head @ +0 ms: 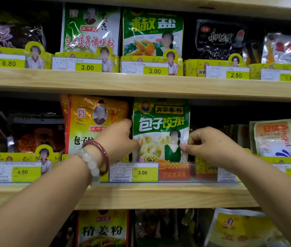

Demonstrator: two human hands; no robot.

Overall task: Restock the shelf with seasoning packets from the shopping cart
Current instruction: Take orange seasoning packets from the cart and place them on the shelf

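Green packet: a green-and-white seasoning packet (160, 130) is standing upright on the middle shelf (141, 195), behind the yellow price strip (134, 172) marked 3.00, just right of an orange-and-yellow packet (87, 122).
Left hand: the left hand (118, 139) is reaching in from the near left and touching the packet's left edge; the fingers are curled together, with the fingertips (139, 142) pressing against the packet's lower left side. Whether the thumb is gripping from behind cannot be told.
Right hand: the right hand (210, 143) is coming in from the near right, its thumb and forefinger (184, 147) pinching the packet's lower right edge, with the other fingers bent loosely.
Packet relative to hands: the packet is sitting between the two hands, both touching it at about the same height, on its lower half.
Wrist: two bracelets (94, 157), one pale beaded and one dark red, are circling the left wrist.
Hidden: the packet's bottom edge is disappearing behind the price strip and a red label (174, 171). The left wrist is covering the lower right part of the orange-and-yellow packet.
Hard to make out: the dark packets (34, 138) at the far left are blurred and unreadable.
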